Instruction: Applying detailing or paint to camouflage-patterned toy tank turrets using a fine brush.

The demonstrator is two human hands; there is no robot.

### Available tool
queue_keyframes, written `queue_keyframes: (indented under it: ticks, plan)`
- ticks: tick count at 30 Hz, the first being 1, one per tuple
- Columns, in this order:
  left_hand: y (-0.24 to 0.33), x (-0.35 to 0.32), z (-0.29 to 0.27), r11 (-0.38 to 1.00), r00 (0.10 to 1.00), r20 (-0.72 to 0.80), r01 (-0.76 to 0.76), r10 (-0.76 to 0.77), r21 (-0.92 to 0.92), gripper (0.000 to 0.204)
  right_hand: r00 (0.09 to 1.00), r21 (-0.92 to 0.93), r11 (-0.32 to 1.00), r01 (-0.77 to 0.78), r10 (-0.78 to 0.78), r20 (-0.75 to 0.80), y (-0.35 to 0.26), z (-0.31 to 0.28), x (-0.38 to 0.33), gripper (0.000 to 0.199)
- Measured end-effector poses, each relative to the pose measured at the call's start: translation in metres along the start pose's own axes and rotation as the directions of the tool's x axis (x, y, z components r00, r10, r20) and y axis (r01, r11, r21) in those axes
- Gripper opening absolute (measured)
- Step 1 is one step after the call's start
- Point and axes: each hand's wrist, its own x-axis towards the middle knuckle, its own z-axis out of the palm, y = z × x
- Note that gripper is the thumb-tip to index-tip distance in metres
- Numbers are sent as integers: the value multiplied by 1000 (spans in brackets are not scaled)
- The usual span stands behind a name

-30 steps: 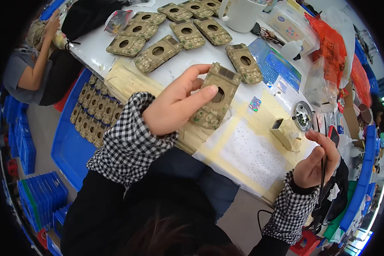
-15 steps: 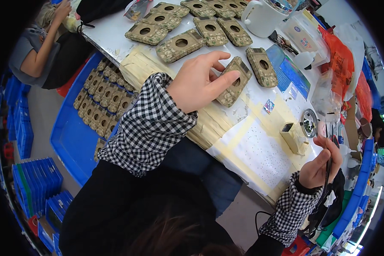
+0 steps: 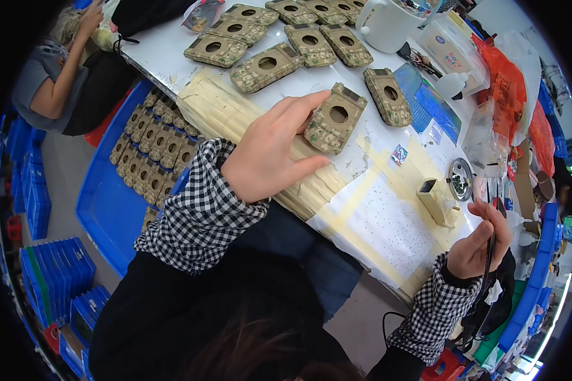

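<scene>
My left hand (image 3: 264,152) is open, thumb spread from the fingers, beside a camouflage-painted model tank hull (image 3: 333,134) with a round hole in its top. The fingertips reach the hull's left side; whether they touch it I cannot tell. At the right, my right hand (image 3: 480,247) is closed around dark tweezers (image 3: 491,244), their tips pointing away from me. Near those tips lies a small round metal dish (image 3: 459,166) with tiny dark bits. Another camouflage hull (image 3: 388,101) rests right of the first, and several more, including one long hull (image 3: 267,66), stand behind.
A white mug (image 3: 388,28) stands at the back. On the table lie a dotted white sheet (image 3: 388,216), a cream block (image 3: 440,203) and a blue card (image 3: 429,105). A blue bin (image 3: 102,203) on the left holds several hulls. Another person (image 3: 54,89) sits at far left.
My left hand has drawn back left and toward me, off the hull's top. That hull has turned slightly and shifted left. My right hand with the tweezers has hardly moved.
</scene>
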Motion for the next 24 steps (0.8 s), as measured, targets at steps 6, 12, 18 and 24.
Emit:
queue_keyframes:
  ticks: [6,12,18,24]
  plan:
    - [3,1,-10,1000,993,-120,7,-4,24,64,1000,20,1000,3,-3,-13,1,-2,-1,31]
    - [-36,20,-50,803,946,-258,-6,199,596,48,999,22,999,42,-42,-10,-1,-1,1,31]
    - [-49,41,-57,760,982,-161,31,97,649,56,999,13,999,49,-48,-5,-1,-4,1,31]
    - [-38,45,-61,760,977,-165,7,132,649,64,996,30,996,86,-86,3,-1,-3,4,29]
